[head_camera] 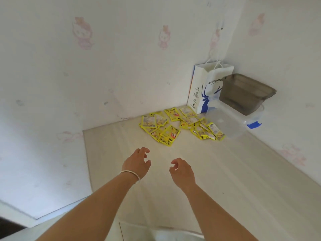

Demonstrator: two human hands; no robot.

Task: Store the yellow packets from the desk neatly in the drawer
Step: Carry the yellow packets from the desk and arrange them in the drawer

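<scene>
Packets (180,125) lie scattered, long axes pointing variously.

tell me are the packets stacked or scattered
Scattered: the yellow packets lie loose and overlapping at odd angles on the desk, none in a hand.

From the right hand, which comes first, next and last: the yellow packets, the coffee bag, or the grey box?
Measured from the right hand in the head view:
1. yellow packets, scattered on the desk just ahead.
2. coffee bag, standing against the back wall behind them.
3. grey box, far right corner, atop a clear tub.
</scene>
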